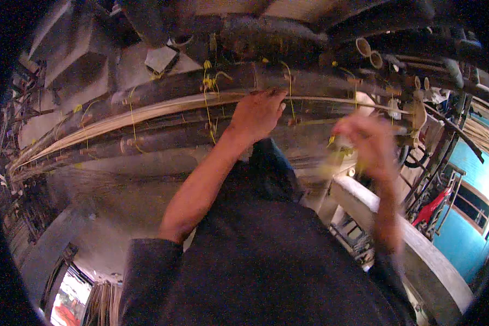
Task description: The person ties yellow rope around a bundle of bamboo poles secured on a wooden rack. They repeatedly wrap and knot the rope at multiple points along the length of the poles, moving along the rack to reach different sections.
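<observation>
A long bundle of pale strands (163, 115) runs sideways along dark horizontal poles (168, 87). My left hand (257, 115) lies closed on this bundle near the middle, its fingertips partly hidden. Thin yellow cords (207, 108) are tied around the poles at intervals, one hanging just right of my left hand. My right hand (368, 142) is raised at the right, smeared by motion. A yellowish blur shows below its fingers, and I cannot tell whether it holds anything.
A pale concrete ledge (407, 233) slants along the lower right, near my right forearm. Round pipe ends (363, 46) stick out at the upper right. Beyond stand a red object (433, 206) and a turquoise wall (462, 250). A bright opening (70, 296) shows at the lower left.
</observation>
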Action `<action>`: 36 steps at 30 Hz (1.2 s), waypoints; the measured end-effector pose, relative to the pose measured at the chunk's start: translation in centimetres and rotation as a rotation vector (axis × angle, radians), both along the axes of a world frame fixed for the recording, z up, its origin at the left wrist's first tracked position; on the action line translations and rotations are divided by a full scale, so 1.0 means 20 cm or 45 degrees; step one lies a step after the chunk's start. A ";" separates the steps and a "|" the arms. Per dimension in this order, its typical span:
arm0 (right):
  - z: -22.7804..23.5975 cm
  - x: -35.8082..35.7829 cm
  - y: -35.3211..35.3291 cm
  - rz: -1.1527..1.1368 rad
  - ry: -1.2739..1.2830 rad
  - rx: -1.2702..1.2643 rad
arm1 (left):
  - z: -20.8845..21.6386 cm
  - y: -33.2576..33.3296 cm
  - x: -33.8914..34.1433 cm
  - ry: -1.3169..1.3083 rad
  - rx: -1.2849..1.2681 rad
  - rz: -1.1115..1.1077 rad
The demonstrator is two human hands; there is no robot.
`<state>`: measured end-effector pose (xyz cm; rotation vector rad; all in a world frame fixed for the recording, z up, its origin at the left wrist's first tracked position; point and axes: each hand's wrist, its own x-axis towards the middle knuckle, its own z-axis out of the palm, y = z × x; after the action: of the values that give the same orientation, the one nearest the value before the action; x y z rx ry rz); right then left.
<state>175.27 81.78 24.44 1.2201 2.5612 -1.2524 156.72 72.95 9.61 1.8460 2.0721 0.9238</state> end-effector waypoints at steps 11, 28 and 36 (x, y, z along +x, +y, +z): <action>-0.88 -0.58 0.61 0.225 0.337 0.800 | -0.13 0.09 0.14 0.111 -0.002 0.056; -0.77 -0.02 -0.23 0.749 0.084 -0.077 | -0.33 0.90 -0.13 -1.349 -0.563 0.196; -0.49 -0.08 -0.55 0.230 0.543 -0.204 | -0.23 0.73 -0.85 -0.239 -0.468 -0.143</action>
<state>173.64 70.80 14.61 0.7358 2.6919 -1.7929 139.81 87.55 5.05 1.5990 1.8563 0.6120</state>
